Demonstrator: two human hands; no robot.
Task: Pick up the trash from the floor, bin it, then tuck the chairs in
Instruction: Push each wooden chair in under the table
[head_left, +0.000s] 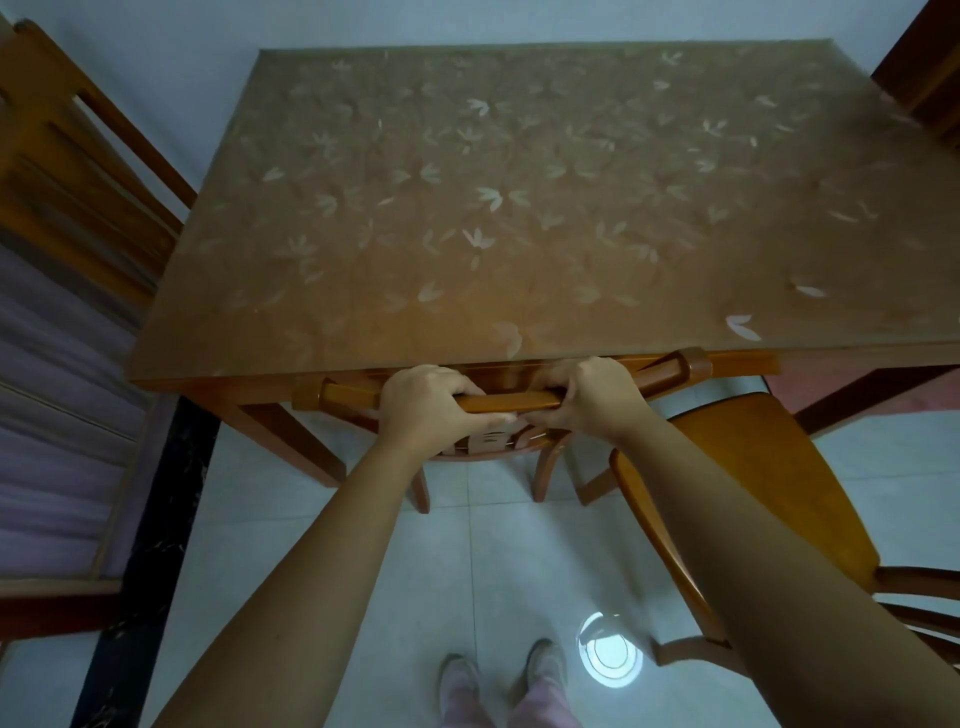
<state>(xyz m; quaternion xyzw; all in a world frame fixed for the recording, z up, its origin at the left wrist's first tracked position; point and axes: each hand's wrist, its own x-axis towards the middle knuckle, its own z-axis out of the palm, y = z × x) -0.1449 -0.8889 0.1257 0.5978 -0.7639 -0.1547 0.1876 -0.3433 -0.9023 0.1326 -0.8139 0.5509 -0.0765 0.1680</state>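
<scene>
Standing over it all: a person facing the table, both arms stretched toward twelve o'clock.
Table (519, 208): broad wooden top with a pale leaf pattern, filling the upper view.
Second chair (753, 467): at four o'clock, seat pulled clear of the table, angled.
Tucked chair (511, 401): at centre, its top rail just under the table's near edge, legs on white tiles.
Left hand (431, 405): clamped on that rail.
Right hand (597, 397): wrapped around the same rail, beside the left.
Feet (498, 680): at six o'clock.
</scene>
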